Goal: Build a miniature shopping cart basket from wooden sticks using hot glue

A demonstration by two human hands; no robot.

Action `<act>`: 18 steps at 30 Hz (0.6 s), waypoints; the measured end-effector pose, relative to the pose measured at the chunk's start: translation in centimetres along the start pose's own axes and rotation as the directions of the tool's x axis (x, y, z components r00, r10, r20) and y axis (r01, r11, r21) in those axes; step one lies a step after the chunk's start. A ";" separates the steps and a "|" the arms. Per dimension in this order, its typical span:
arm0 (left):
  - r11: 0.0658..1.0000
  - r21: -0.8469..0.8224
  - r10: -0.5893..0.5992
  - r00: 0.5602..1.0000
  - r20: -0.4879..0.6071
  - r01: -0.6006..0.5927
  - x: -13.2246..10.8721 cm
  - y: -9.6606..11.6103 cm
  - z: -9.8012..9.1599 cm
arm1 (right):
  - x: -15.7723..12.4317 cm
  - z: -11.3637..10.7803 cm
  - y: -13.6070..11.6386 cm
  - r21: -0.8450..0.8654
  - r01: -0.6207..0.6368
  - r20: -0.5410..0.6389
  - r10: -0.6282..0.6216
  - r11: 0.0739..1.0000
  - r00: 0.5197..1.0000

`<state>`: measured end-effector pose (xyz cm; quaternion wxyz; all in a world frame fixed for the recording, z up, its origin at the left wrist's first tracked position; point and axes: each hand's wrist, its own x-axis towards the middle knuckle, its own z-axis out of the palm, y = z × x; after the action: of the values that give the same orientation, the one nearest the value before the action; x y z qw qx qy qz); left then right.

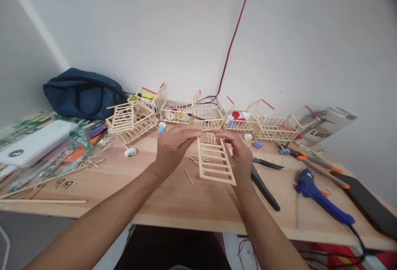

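Fingers [190, 132] of the left hand [173, 148] and right hand [239, 154] pinch the frame [216, 166] at its top. Light, brittle, probably glue-jointed: hold side rails, press gently.

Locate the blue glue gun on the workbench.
In the head view, the blue glue gun lies on the wooden table at the right, beyond the right hand that grips the stick frame, between the black scissors and the table's right edge.
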<state>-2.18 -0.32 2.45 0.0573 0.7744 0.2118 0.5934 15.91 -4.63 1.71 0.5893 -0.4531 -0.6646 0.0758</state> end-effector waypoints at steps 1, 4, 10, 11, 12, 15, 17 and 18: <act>1.000 0.005 0.008 1.000 -0.002 -0.008 0.0 0.0 0.0 | 0.0 0.0 0.0 -0.007 -0.002 0.003 0.002 1.000 1.000; 1.000 0.016 0.021 1.000 -0.008 -0.021 0.0 -0.1 0.0 | 0.0 0.0 0.0 -0.018 -0.011 0.004 0.012 1.000 1.000; 1.000 0.024 -0.007 1.000 -0.001 0.007 0.0 -0.3 -0.1 | -0.1 0.1 0.1 0.031 -0.070 -0.009 0.071 0.997 0.997; 1.000 0.028 -0.003 1.000 -0.006 0.003 0.0 -0.3 -0.1 | -0.1 0.1 0.3 0.060 -0.090 -0.006 0.091 0.994 0.996; 0.999 0.032 0.004 1.000 -0.010 -0.003 0.0 -0.3 -0.2 | -0.1 0.2 0.4 0.099 -0.117 0.003 0.117 0.988 0.993; 0.998 0.054 0.016 1.000 -0.009 -0.016 0.1 -0.3 -0.3 | -0.1 0.3 0.6 0.242 -0.229 0.057 0.221 0.943 0.973; 0.997 0.068 0.025 1.000 -0.003 -0.024 0.0 -0.4 -0.3 | -0.1 0.3 0.5 0.297 -0.295 0.091 0.281 0.908 0.956; 0.997 0.073 0.031 1.000 -0.001 -0.031 0.0 -0.5 -0.3 | -0.1 0.2 0.5 0.302 -0.318 0.101 0.301 0.899 0.948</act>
<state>-2.55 0.11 2.40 0.0198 0.7787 0.2212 0.5868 15.96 -4.31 1.33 0.6168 -0.4511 -0.5786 0.2850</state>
